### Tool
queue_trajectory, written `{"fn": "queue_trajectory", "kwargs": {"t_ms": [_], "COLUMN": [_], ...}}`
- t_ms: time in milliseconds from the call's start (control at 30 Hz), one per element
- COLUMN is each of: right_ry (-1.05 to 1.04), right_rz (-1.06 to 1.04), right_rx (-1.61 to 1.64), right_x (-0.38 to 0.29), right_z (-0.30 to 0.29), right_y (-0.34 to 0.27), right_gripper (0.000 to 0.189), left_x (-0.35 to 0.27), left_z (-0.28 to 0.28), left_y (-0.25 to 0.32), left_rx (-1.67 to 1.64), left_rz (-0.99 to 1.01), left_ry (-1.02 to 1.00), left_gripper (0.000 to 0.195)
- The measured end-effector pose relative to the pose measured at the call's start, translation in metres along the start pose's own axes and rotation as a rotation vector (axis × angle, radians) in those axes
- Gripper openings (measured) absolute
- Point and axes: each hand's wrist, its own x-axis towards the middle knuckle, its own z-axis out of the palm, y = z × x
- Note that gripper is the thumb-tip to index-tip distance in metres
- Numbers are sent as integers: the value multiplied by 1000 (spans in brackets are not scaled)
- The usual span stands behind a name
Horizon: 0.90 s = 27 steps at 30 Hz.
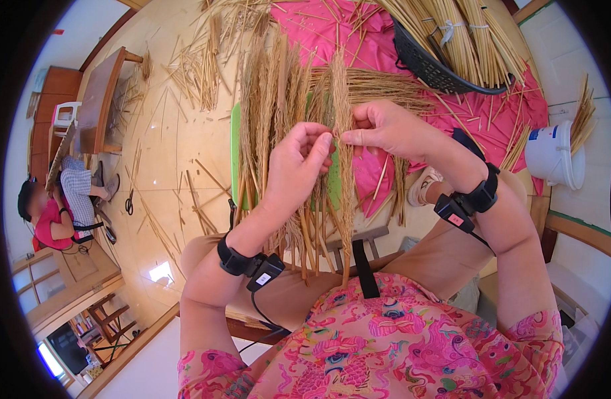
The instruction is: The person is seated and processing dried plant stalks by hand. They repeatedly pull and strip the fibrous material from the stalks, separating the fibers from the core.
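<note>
A long dried reed stalk with a feathery plume [341, 95] lies lengthwise before me, its bare lower end reaching my lap. My right hand [392, 127] pinches this plume from the right side, thumb and fingers around its middle. Just opposite, my left hand [299, 167] has its thumb and fingertips closed at the plume's left edge; any fine strand between them is too small to make out. Beneath and left of the hands, more plumed reed stalks [265, 109] lie side by side over a green plastic surface [235, 149], partly covering it.
Pink cloth [310, 25] covers the floor ahead, with a plumed bundle [385, 87] on it. A black basket [420, 62] holds tied stalk bundles [460, 40]. A white bucket [550, 154] stands right. Loose stalks [200, 75] and scissors [129, 203] lie left, near a seated person [61, 219].
</note>
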Motion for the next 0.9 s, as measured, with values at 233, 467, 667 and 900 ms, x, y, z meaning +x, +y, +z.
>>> {"fn": "queue_trajectory", "kwargs": {"t_ms": [233,467,667,900], "right_ry": [24,23,35,40], "right_rz": [-78,-48,-38,-22], "right_rx": [-192,-186,-221,-267], "right_x": [4,2,2,2], "right_z": [2,4,5,5], "right_y": [13,9,5,3], "right_gripper": [30,30,31,32], "left_x": [1,5,8,8], "left_z": [-3,-6,0,5], "left_y": [1,1,-4,-1], "left_rx": [51,81,74,149], "left_rz": [36,30,104,115], "left_ry": [-57,-93,-81,-18], "left_gripper": [17,17,8,7]}}
